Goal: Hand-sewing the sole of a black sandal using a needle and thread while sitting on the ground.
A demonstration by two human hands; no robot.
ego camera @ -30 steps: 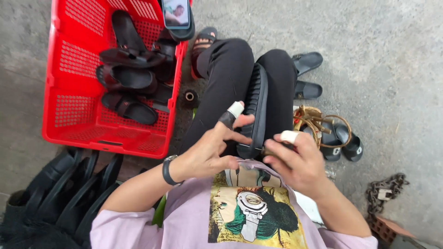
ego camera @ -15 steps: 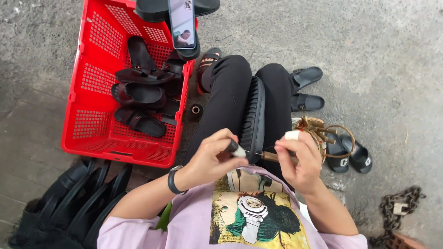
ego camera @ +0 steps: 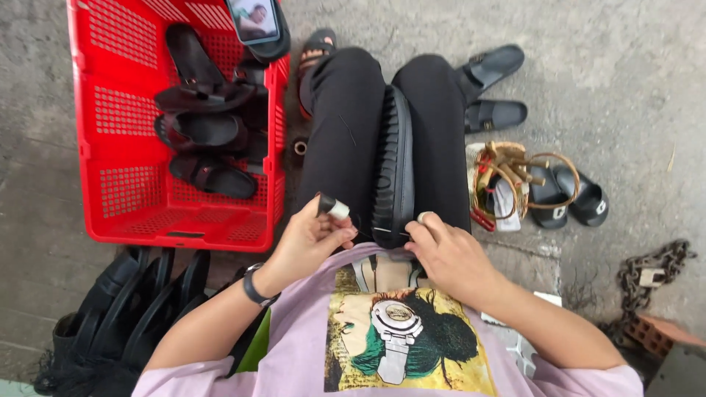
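Both hands work at the sole's near end: left hand (ego camera: 312, 235) pinches a thread, thumb capped, right hand (ego camera: 448, 254) presses fingertips against the black sole (ego camera: 393, 165) wedged between the knees. Rubbery, light, probably flexible; best gripped along its ridged edge.

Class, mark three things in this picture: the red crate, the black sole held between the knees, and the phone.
red crate (ego camera: 125, 213), head view, on its perforated bare floor.
black sole (ego camera: 393, 158), head view, on its ridged edge.
phone (ego camera: 253, 19), head view, on its screen.
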